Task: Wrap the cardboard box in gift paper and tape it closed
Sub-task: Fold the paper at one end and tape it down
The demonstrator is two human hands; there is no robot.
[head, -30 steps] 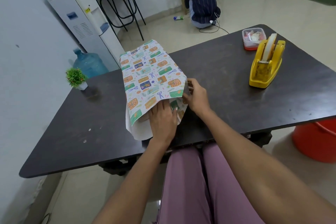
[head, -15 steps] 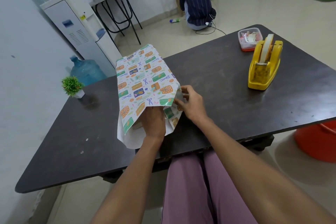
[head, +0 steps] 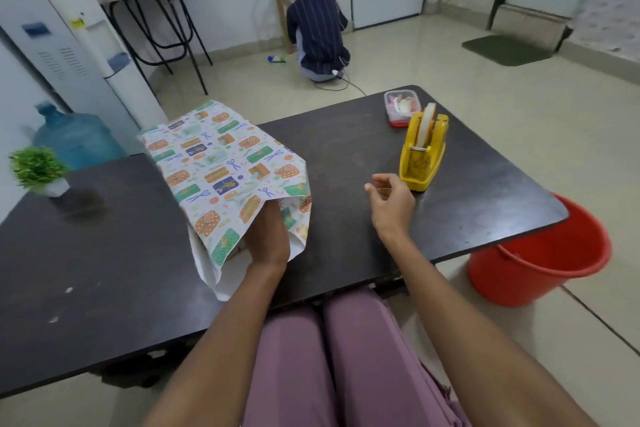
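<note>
From the head view we see the gift paper (head: 221, 170) draped over the box on the dark tabletop (head: 346, 149), at about ten o'clock from our lap. Our left hand (head: 266, 243) reaches under the paper's near open end, its fingers hidden, so we cannot tell its grip. Our right hand (head: 391, 201) hovers above the tabletop at one o'clock, fingers loosely curled, holding nothing, just beside the yellow tape dispenser (head: 422, 152). A small lidded container (head: 401, 107) sits beyond the dispenser.
</note>
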